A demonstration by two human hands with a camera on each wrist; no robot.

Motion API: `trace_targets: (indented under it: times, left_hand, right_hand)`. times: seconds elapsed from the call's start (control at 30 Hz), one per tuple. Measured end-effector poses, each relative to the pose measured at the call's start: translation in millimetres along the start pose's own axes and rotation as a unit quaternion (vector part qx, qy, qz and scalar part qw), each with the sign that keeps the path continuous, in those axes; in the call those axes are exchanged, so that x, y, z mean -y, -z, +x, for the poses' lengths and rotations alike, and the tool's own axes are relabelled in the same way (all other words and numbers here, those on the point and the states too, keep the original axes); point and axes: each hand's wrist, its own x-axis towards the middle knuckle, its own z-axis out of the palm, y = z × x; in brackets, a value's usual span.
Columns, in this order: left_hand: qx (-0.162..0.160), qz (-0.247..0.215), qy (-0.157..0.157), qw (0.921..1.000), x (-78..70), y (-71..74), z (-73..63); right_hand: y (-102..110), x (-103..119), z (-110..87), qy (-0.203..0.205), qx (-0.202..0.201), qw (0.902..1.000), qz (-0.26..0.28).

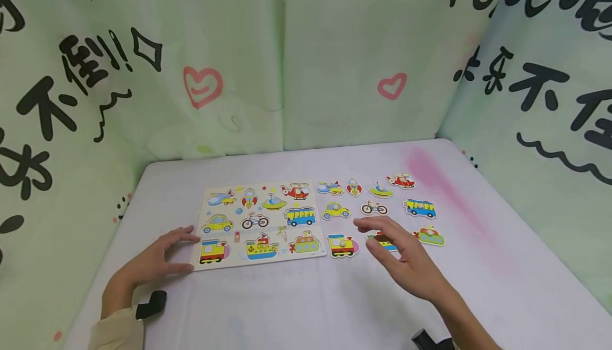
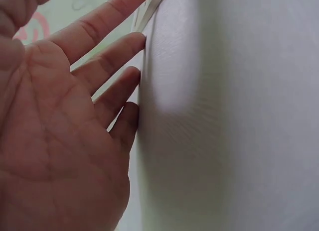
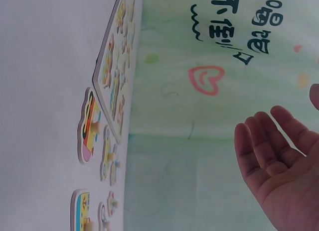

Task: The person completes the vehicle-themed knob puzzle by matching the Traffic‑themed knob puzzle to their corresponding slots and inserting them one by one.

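Note:
A white puzzle board [image 1: 263,229] with colourful vehicle pictures lies flat on the table. My left hand [image 1: 155,257] is at its left edge, fingers spread, with fingertips and thumb right at the side; the left wrist view shows the palm and nearly straight fingers [image 2: 107,64]. My right hand [image 1: 406,257] hovers over the loose pieces, fingers loosely bent and holding nothing. It partly covers the ship piece [image 1: 386,241]. The train piece [image 1: 342,246] lies left of that hand, the bicycle piece [image 1: 374,208] just beyond it, and the submarine piece [image 1: 430,236] to its right.
Further pieces with small knobs lie right of the board: car [image 1: 336,211], bus [image 1: 420,208], plane [image 1: 330,187], rocket [image 1: 354,187], flying saucer [image 1: 380,190] and helicopter [image 1: 401,181]. Green printed curtains [image 1: 330,105] surround the white-covered table [image 1: 268,307] at the back and sides.

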Motion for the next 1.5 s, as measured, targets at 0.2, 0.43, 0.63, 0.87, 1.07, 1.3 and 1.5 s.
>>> trace_targets:
  times: [0.2,0.43,0.63,0.87,1.07,1.3,1.5]
  left_hand:
    - [-0.002,-0.008,0.001,1.0000,1.8,-1.8,0.1]
    - [-0.007,-0.016,-0.006,0.9998,4.2,-4.1,-2.2]
    - [-0.010,-0.025,-0.012,0.9996,6.2,-4.6,-1.7]
    - [-0.008,-0.032,-0.005,0.9994,6.4,-6.8,-1.3]
    - [-0.007,-0.038,-0.002,0.9993,7.1,-6.1,-1.6]
    - [-0.007,-0.034,-0.009,0.9994,8.5,-6.0,-1.0]
    - [-0.008,-0.035,-0.007,0.9993,7.7,-5.6,-1.6]
  right_hand:
    - [-2.6,-5.2,-1.0,-0.009,-0.002,0.9996,0.025]
    - [-3.3,-17.2,4.1,-0.023,0.007,0.9995,0.018]
    - [-6.2,-33.7,12.6,-0.073,0.034,0.9948,0.063]
    - [-11.9,-48.1,19.8,-0.121,0.055,0.9866,0.094]
    - [-17.4,-57.1,23.4,-0.146,0.075,0.9835,0.076]
    - [-22.2,-64.6,25.3,-0.170,0.098,0.9793,0.048]
    - [-26.1,-68.1,30.7,-0.181,0.116,0.9760,0.037]
